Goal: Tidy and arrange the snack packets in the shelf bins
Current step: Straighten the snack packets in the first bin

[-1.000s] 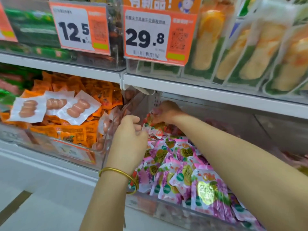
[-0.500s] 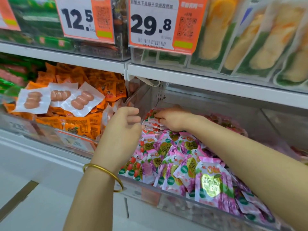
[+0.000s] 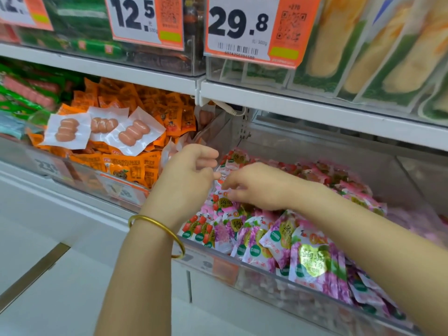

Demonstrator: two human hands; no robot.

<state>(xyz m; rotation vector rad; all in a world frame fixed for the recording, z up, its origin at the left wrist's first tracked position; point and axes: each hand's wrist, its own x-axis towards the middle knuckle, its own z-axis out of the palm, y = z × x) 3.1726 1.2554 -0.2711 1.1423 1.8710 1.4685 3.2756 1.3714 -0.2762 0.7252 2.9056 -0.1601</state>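
Observation:
A clear shelf bin (image 3: 266,282) holds a heap of small jelly packets: purple grape ones (image 3: 312,260) at the front, red strawberry ones (image 3: 198,229) at the left and back. My right hand (image 3: 257,187) lies palm down on the heap near the bin's left side, and its fingertips curl round red strawberry packets there. Just left of it hovers my left hand (image 3: 189,175), with a gold bangle on the wrist. Its fingers are loosely curled and hold nothing that I can see. The two hands' fingertips nearly meet.
The bin to the left is full of orange packets (image 3: 131,166), with three white sausage packs (image 3: 65,129) on top. A clear divider (image 3: 218,132) separates the bins. The shelf above carries price tags (image 3: 242,27) and corn packs (image 3: 334,40). A white floor lies below.
My right hand has drawn forward and down from the bin's back corner onto the heap. The left hand has opened a little and stayed near the divider. The camera has moved closer.

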